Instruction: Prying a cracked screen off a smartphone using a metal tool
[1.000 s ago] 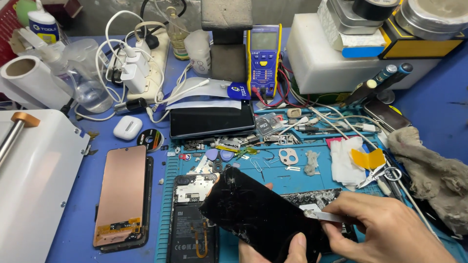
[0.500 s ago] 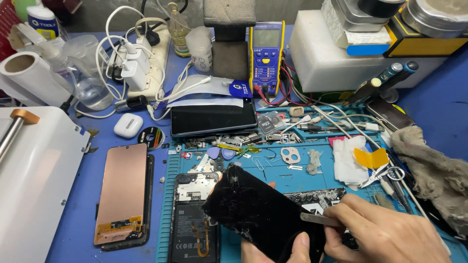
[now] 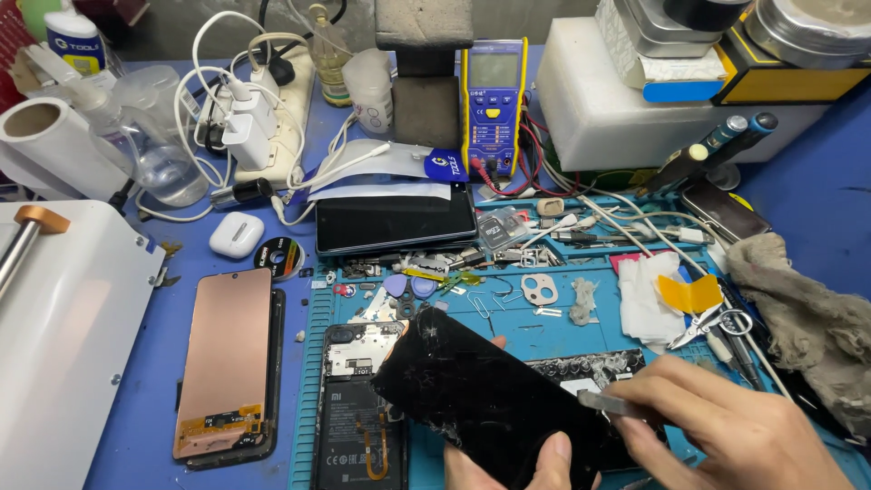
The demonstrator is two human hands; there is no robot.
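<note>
- Left hand (image 3: 535, 465): thumb clamped on the lower edge of the black back cover (image 3: 490, 399), holding it tilted above the bench (image 3: 154, 363).
- Right hand (image 3: 735, 431): pinched shut on a thin metal blade (image 3: 610, 405), tip at the cover's right edge.
- Step, as I read it: scraping glue residue off the cover. Keep the blade flat, pressure light.
- Opened phone (image 3: 358, 408) lies just left, partly under the cover; copper-backed screen (image 3: 227, 363) further left.
</note>
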